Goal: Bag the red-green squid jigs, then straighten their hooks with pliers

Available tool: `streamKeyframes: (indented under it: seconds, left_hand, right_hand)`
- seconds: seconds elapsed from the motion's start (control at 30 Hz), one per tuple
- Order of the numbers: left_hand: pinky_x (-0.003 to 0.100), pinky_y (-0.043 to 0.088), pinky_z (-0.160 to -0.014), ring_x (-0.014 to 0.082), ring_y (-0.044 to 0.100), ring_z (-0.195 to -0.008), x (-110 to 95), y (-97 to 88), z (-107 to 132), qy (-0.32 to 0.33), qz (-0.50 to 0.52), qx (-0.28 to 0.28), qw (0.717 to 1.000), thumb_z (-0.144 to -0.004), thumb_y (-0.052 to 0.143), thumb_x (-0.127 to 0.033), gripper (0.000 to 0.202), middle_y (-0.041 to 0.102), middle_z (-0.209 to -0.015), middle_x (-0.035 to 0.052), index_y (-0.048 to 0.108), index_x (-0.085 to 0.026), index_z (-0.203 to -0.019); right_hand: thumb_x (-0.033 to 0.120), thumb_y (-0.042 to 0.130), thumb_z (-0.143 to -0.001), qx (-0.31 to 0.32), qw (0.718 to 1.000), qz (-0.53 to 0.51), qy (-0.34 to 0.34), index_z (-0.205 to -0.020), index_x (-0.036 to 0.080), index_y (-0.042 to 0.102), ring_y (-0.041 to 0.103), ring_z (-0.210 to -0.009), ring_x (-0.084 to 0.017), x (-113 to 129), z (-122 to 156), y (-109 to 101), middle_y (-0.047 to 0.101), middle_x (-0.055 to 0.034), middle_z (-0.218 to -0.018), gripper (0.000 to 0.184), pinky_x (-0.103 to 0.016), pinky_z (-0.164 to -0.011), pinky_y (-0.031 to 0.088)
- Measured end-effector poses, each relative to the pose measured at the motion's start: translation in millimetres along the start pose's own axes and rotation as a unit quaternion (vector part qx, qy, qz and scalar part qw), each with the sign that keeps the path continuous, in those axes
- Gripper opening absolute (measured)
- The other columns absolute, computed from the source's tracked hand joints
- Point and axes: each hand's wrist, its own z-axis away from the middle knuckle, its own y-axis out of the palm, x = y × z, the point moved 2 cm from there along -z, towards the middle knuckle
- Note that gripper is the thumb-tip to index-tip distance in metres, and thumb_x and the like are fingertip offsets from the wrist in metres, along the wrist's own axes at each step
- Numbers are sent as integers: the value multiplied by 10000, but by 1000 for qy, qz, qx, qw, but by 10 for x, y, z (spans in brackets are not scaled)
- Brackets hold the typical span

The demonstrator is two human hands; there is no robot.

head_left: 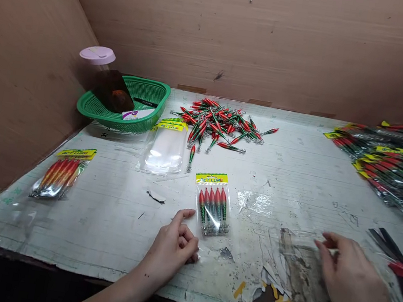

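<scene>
My left hand (175,245) rests on the worn table top (108,218) with its fingers loosely curled and the index finger out, holding nothing. Just to its right lies a sealed clear bag of red-green fishing lures (212,205) with a yellow header. My right hand (351,279) lies palm down with fingers stretched over a patch of clear tape, touching the table. A heap of loose red-green lures (220,123) sits further back. A stack of empty clear bags (164,148) lies left of the heap.
A green basket (155,108) and a lilac-lidded jar (97,56) stand at the back left. Another filled bag (62,173) lies at the left. Several packed bags (392,162) are piled at the right. Red-handled scissors (401,269) lie by my right hand. Board walls enclose the table.
</scene>
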Motion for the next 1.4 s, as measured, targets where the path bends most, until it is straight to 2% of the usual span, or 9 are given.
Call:
streamKeyframes:
  seconds: [0.1,0.2,0.27,0.33,0.43,0.63,0.9,1.07,1.4]
  left_hand:
    - [279,539,-543,142,624,-613,-59,-125,34,225,-214,-48,949,-836,425,-109,441,584,-843,39,439,-168,-1273]
    - [321,558,-672,189,623,-815,-168,-195,46,509,-399,-58,760,-819,478,-33,390,631,-999,96,574,-183,-1166]
    - [308,550,-724,178,611,-820,-210,-206,11,622,-428,-18,655,-837,526,-30,262,673,-947,83,625,-140,-1053]
    - [282,536,-719,157,597,-767,-223,-205,-50,665,-421,23,617,-848,552,-35,150,688,-843,62,635,-105,-952]
    - [286,526,-715,165,587,-772,-194,-198,-127,641,-397,39,655,-888,505,-50,127,700,-818,65,615,-115,-890]
    - [282,479,-631,159,542,-703,-105,-162,-117,473,-303,-28,827,-879,436,-22,181,642,-743,46,541,-166,-850]
    - [281,478,-601,166,587,-684,-157,-22,-104,260,-278,-95,920,-923,425,-159,167,620,-729,27,522,-196,-793]
    - [282,498,-634,168,576,-735,-153,-68,-68,353,-276,-78,891,-902,496,-179,69,614,-788,39,554,-185,-866]
    - [297,518,-674,170,595,-794,-201,-184,-34,616,-384,-55,686,-848,566,-24,127,734,-881,57,625,-136,-841]
  right_hand:
    - [303,418,-969,12,963,-9,-269,-1098,136,582,613,-840,-243,448,-1,79,653,-144,-955,267,-373,-664,519]
    - [63,417,-925,28,861,-27,-507,-1107,130,619,603,-920,-234,946,43,199,679,-123,-1049,280,-377,-752,520]
    - [30,379,-923,45,814,-70,-575,-1051,84,644,604,-875,-223,1126,37,277,696,-122,-1010,300,-368,-761,517]
    - [55,355,-945,79,796,-140,-583,-984,52,651,598,-806,-202,1176,2,344,698,-126,-917,299,-340,-749,519]
    - [63,337,-964,103,794,-184,-570,-945,55,640,584,-770,-190,1121,-38,421,692,-127,-864,303,-321,-727,516]
    - [118,444,-957,156,874,-291,-357,-901,173,585,542,-733,-159,1040,-10,502,661,-56,-809,161,-291,-638,469]
    - [159,473,-948,148,941,-263,-154,-789,208,536,523,-651,-157,1176,44,549,562,-3,-685,177,-280,-583,444]
    - [194,492,-930,151,929,-279,-189,-830,209,556,530,-730,-177,1156,111,522,582,-26,-754,120,-301,-625,464]
    - [17,441,-915,35,847,-177,-500,-901,67,623,551,-867,-226,1116,174,388,682,-153,-919,189,-371,-716,497]
